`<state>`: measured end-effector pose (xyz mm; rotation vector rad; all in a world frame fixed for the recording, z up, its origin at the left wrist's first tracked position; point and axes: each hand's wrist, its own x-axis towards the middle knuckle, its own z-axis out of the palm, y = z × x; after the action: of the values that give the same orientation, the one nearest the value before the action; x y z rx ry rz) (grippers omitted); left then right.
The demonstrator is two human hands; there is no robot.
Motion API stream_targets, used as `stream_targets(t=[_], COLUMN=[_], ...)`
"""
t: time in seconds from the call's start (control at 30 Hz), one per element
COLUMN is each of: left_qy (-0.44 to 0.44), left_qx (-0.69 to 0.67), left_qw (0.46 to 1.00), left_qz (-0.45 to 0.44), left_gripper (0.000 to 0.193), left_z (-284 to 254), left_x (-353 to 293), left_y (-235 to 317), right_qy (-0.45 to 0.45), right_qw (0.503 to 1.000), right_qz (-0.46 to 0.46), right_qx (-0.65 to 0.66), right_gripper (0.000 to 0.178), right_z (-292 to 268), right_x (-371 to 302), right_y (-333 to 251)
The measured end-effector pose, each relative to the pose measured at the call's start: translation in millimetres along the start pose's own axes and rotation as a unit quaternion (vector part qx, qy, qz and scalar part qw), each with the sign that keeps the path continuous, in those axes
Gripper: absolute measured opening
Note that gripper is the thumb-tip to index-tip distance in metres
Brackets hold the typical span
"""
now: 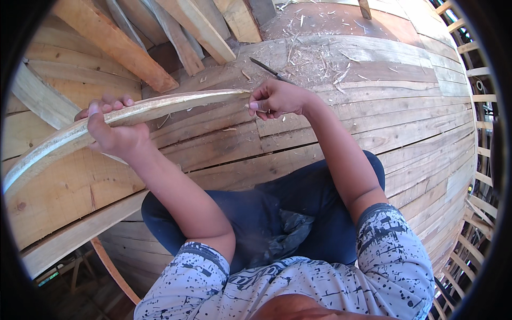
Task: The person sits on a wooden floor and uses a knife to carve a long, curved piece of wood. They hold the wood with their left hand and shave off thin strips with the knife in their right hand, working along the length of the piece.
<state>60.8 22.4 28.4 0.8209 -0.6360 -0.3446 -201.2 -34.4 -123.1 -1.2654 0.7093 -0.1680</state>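
A long, curved wooden strip (176, 100) runs from the left edge to a thin tip at the middle. My left hand (120, 125) grips its middle stretch, fingers over the far side and thumb on the near side. At the thin tip, my right hand (277, 100) is closed in a pinch. A small pale bit shows at its fingertips, too small to name; whether they also hold the strip's tip is unclear. Just beyond the right hand, a dark, slim, pointed tool (265, 67) slants across the planks, its near end disappearing behind that hand.
I sit with bent legs on a plank floor (330, 125) with dark gaps. Wood shavings (338, 77) lie scattered beyond my right hand. Several upright timbers (122, 48) stand at the far left. A dark opening (69, 282) lies lower left; a slatted wooden frame (482, 128) borders the right.
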Motion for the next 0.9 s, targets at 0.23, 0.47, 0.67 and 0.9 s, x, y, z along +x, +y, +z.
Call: stream_targets(t=[0.23,0.47,0.67,0.9], left_qy=[-0.023,-0.088,-0.124,-0.151], left_qx=[-0.018,-0.035,-0.066,-0.041], left_qw=[1.0,0.995,0.99,0.987], left_qz=[0.002,0.022,0.018,0.03], left_gripper=[0.018,0.019,0.021,0.019], left_z=[-6,3,29,42], left_x=[1,-7,-28,-45], left_y=[1,6,9,16], right_qy=[-0.077,0.594,0.332,0.395], right_qw=[0.962,0.751,0.843,0.795], right_qz=[0.061,-0.271,0.117,0.142], right_qx=[-0.253,0.1,-0.407,-0.438], right_gripper=[0.019,0.066,0.053,0.031], right_z=[-39,-81,-65,-43], right_x=[-41,-53,-30,-2], right_y=[-13,-28,23,68])
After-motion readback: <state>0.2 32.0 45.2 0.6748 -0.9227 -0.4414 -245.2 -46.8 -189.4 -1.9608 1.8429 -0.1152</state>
